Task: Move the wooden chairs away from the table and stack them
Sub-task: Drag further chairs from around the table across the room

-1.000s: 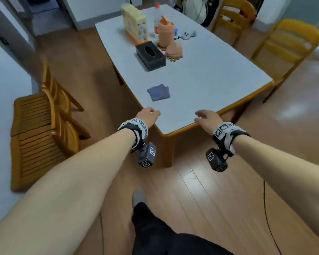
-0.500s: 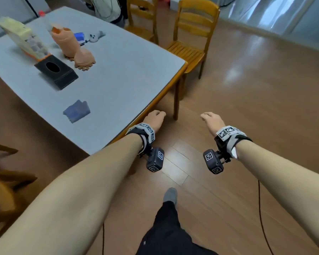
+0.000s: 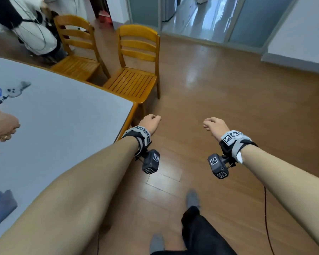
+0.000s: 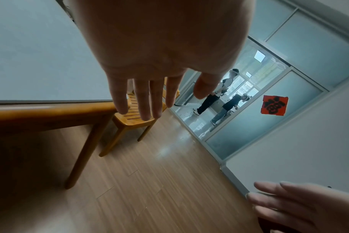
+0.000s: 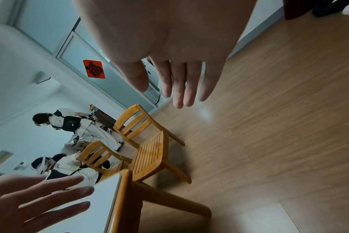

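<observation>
Two yellow wooden chairs stand at the far side of the grey-topped table (image 3: 63, 126). The nearer chair (image 3: 134, 81) sits by the table's corner, and the other chair (image 3: 75, 65) is to its left. Both also show in the right wrist view, nearer chair (image 5: 151, 151) and other chair (image 5: 98, 156). My left hand (image 3: 151, 122) hangs just past the table corner, fingers loose, holding nothing. My right hand (image 3: 215, 126) is out over bare floor, equally empty. In the wrist views the left hand's fingers (image 4: 145, 97) and the right hand's fingers (image 5: 181, 85) are straight.
A person in white (image 3: 31, 28) stands behind the far chair. On the table lie a blue cloth (image 3: 0, 207), a tan object (image 3: 2, 126) and small items. Glass partitions (image 3: 256, 19) line the far side. Wood floor (image 3: 228, 92) spreads to the right.
My view has swung right from the table end towards the two chairs. Both hands have left the table edge and now hang past its corner, over the floor.
</observation>
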Available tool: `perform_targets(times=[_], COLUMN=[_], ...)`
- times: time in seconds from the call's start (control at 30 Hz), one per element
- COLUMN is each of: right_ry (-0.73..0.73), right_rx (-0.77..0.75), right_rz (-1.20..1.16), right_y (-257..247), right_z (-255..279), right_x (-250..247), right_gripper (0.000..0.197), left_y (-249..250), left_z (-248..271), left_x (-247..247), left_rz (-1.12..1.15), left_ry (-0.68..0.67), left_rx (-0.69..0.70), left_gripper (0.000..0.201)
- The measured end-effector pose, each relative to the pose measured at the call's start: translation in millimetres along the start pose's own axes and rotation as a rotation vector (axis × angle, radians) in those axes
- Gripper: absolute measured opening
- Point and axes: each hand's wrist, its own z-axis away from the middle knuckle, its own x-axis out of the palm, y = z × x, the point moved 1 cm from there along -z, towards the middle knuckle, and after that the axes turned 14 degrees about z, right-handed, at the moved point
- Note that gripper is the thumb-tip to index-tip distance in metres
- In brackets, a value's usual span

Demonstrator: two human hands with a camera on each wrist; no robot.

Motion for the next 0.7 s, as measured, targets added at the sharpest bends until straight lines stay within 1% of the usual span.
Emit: perform_targets(times=[0.07,0.17,0.23,0.3,0.37,0.43,0.5,0.6,0.7], right_ry=[-0.007,0.0,-0.024,-0.065,-0.063,-0.069,-0.105,-0.133,-0.167], right_rx=[-0.029,-0.078,-0.108,-0.159,-0.198,-0.225,-0.263,-0.307,-0.356], right_rz=[0.028,0.067,0.093,0.122,0.139,0.172,0.204,0.241,0.268], right_y=[-12,-32,-54,-86,-119,-153,-190,-244,-297], right_z=[-47,-132,-188,-242,-297,-343,-391,-469,-548], right_x=[-15,-36,-51,-67,-86,-99,-109,-113,-108], right_gripper=[0.029,0.027,0.028,0.028,0.027,0.026,0.025,0.022,0.019], left_y=[25,67,95,127,156,180,202,225,247], left_z=[-48,-120,-165,-208,-254,-292,-334,-407,-492], left_x=[11,26,29,28,26,22,15,-1,-15], left_rz=[-0.014,-0.027,-0.022,0.005,0.021,0.046,0.066,0.072,0.062], left_ry=[0.006,0.026,0.059,0.101,0.147,0.173,0.194,0.211,0.189], left_rx=[0.001,-0.009,-0.028,-0.032,-0.042,-0.059,-0.076,-0.13,-0.128], left_gripper=[0.044,0.044,0.044,0.044,0.042,0.041,0.04,0.045,0.054])
